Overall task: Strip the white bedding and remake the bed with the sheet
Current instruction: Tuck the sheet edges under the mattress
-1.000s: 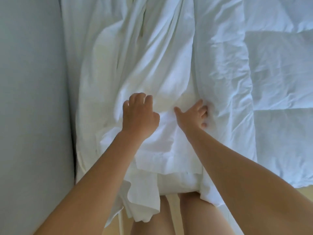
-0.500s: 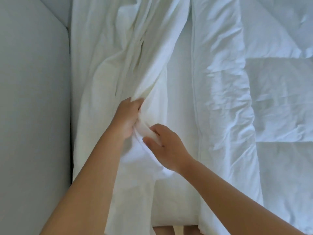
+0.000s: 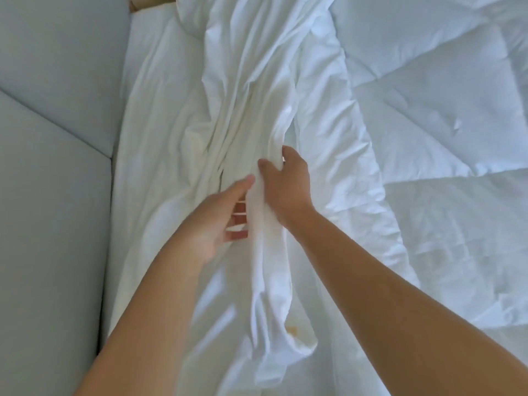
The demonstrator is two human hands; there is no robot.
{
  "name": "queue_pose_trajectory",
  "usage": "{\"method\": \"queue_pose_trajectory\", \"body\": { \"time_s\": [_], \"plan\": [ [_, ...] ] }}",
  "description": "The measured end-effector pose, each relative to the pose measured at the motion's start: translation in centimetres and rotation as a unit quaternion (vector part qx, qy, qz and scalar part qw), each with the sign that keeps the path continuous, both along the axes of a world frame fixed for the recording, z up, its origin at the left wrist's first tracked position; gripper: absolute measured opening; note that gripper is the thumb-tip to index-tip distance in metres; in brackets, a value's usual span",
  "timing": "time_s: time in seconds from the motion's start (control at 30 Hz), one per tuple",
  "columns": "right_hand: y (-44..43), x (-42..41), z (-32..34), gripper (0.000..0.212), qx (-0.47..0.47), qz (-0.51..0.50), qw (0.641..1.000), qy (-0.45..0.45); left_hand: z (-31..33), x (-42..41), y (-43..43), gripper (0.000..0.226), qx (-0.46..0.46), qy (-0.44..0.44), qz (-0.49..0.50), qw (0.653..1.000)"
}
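Note:
A white sheet (image 3: 245, 104) lies bunched in a long rope-like ridge down the left half of the bed. My right hand (image 3: 288, 187) is closed around that ridge near its middle, thumb on the left side. My left hand (image 3: 220, 221) is just left of the ridge, palm turned up, fingers apart and blurred, touching the fabric without gripping it. The lower end of the bunched sheet (image 3: 288, 335) hangs loose with a small yellowish stain. A white quilted duvet (image 3: 428, 115) covers the right half of the bed.
A pale grey padded wall (image 3: 54, 167) runs along the bed's left side, close to the mattress edge. A sliver of brown wood (image 3: 137, 4) shows at the top left corner.
The view has tilted up along the bed. My right hand moved further up the bunched sheet and gripped it. My left hand let go and opened beside it.

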State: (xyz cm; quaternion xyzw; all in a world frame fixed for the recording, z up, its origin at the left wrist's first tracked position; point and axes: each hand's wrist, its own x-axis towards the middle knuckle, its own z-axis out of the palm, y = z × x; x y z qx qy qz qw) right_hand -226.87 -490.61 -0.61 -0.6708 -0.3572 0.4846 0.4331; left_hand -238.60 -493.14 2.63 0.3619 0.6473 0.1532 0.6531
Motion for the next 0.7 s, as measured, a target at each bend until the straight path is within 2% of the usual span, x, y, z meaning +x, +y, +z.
{"method": "queue_pose_trajectory", "body": {
  "time_s": [0.03,0.07,0.1,0.17,0.23,0.3,0.33,0.4,0.47,0.53,0.63,0.7],
  "plan": [
    [-0.8,-0.3,0.5,0.017,0.037,0.045,0.998,-0.027,0.1,1.2,2.5,0.036,0.029,0.008,0.077,0.997],
    [-1.6,-0.6,0.8,0.017,0.072,0.088,0.992,-0.056,0.2,2.2,4.7,0.037,0.072,0.044,0.086,0.993],
    [-2.3,-0.6,1.0,0.015,0.101,0.125,0.983,-0.085,0.3,3.2,6.5,0.035,0.131,0.093,0.058,0.985],
    [-3.0,0.0,0.9,0.016,0.121,0.174,0.97,-0.116,0.6,4.3,8.9,0.034,0.253,0.185,-0.003,0.95],
    [-2.2,1.4,0.9,0.021,0.105,0.194,0.971,-0.089,0.8,3.9,10.2,0.041,0.298,0.248,-0.022,0.922],
    [-0.1,2.8,1.1,0.027,0.081,0.147,0.985,-0.031,1.2,3.1,10.8,0.037,0.302,0.24,-0.015,0.923],
    [1.3,3.4,1.4,0.032,0.068,0.103,0.992,0.008,1.5,2.8,11.1,0.03,0.293,0.218,-0.02,0.931],
    [4.9,4.2,1.6,0.028,0.014,0.033,0.992,0.119,2.0,2.7,11.4,0.022,0.266,0.151,-0.017,0.952],
    [8.2,4.6,1.7,0.028,-0.067,0.002,0.965,0.252,2.4,2.8,11.4,0.028,0.226,0.091,0.018,0.97],
    [10.3,4.7,1.4,0.047,-0.115,-0.037,0.932,0.342,2.6,2.9,11.2,0.028,0.158,0.037,0.028,0.986],
    [12.1,4.9,0.8,0.054,-0.136,-0.067,0.923,0.354,2.2,2.9,10.7,0.032,0.11,0.014,-0.012,0.994],
    [13.2,5.6,0.9,0.044,-0.131,-0.103,0.916,0.365,2.1,3.0,10.9,0.03,0.108,0.054,-0.063,0.991]
  ]
}}
